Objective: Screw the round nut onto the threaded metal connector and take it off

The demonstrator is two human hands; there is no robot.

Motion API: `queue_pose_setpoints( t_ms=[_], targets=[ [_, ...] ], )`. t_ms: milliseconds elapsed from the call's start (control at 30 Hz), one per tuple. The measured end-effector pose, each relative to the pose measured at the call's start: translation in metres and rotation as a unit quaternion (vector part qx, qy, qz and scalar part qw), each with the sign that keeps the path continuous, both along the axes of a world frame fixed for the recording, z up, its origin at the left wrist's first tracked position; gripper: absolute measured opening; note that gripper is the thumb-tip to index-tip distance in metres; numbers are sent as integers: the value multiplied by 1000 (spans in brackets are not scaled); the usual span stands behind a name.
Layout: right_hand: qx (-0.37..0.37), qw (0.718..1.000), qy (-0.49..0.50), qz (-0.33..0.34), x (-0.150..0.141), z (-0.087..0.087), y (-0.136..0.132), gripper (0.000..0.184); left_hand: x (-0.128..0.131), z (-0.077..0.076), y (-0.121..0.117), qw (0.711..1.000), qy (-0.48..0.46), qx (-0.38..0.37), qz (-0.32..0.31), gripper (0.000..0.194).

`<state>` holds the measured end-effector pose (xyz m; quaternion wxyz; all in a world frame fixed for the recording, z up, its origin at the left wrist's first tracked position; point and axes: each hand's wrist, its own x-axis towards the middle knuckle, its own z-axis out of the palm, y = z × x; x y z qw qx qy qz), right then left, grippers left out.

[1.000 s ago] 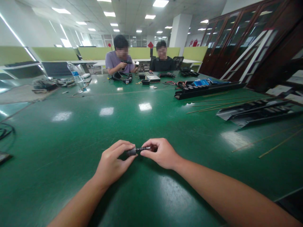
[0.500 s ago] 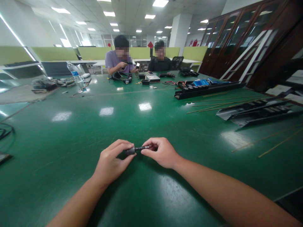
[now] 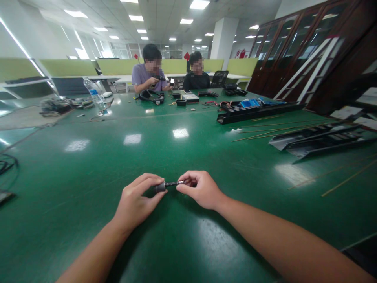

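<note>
Between finger and thumb, my left hand [image 3: 136, 202] pinches a short dark grey metal cylinder [image 3: 160, 186]. A thin dark rod [image 3: 171, 184] sticks out of the cylinder's right end. At its far end the rod has a ringed, shiny tip, and my right hand [image 3: 203, 190] closes its fingertips on it. Part of that tip is hidden behind the fingers. The cylinder and rod lie roughly in one line, just above the green tabletop [image 3: 141, 157]. I cannot tell how the rod is fixed inside the cylinder.
Two people sit across the table behind black cases and cables [image 3: 150, 96]. Black metal channels [image 3: 259, 112] and thin rods lie to the right. A plastic bottle [image 3: 94, 92] stands far left, near a pile of parts. A ladder [image 3: 312, 70] leans by the cabinets.
My left hand has shifted slightly left with the cylinder, and more of the rod shows between the hands. My right hand has barely moved. The person in black has moved a little left.
</note>
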<state>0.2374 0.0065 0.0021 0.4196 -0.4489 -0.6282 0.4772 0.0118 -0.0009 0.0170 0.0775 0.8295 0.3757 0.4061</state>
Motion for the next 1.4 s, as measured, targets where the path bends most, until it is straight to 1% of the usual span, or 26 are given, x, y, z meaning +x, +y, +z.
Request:
queue_pose_setpoints(
  t_ms=[500, 1000, 1100, 1167, 1200, 1233, 1300, 1400],
  targets=[
    [-11, 1000, 13, -3, 1, 0, 1, 18, -2, -1, 2, 1000, -1, -11, 7, 21],
    [-14, 999, 30, -18, 1, 1, 3, 17, -2, 2, 2, 999, 2, -17, 37, 18],
    [-14, 999, 40, -22, 2, 0, 4, 18, -5, 3, 3, 997, 3, 9, 77, 20],
    [-22, 998, 46, -20, 2, -1, 4, 19, -7, 4, 5, 991, -3, 23, 130, 26],
    [-29, 998, 51, -18, 2, -2, 5, 20, -9, 5, 7, 987, -11, 18, 160, 31],
    [-37, 998, 58, -17, 2, -2, 5, 20, -10, 7, 8, 982, -22, 4, 189, 36],
    [-48, 996, 70, -15, 1, -3, 6, 20, -13, 14, 10, 971, -51, -49, 229, 43],
    [-53, 996, 76, -11, 1, -4, 6, 19, -27, 29, 5, 959, -90, -132, 234, 43]
  ],
)
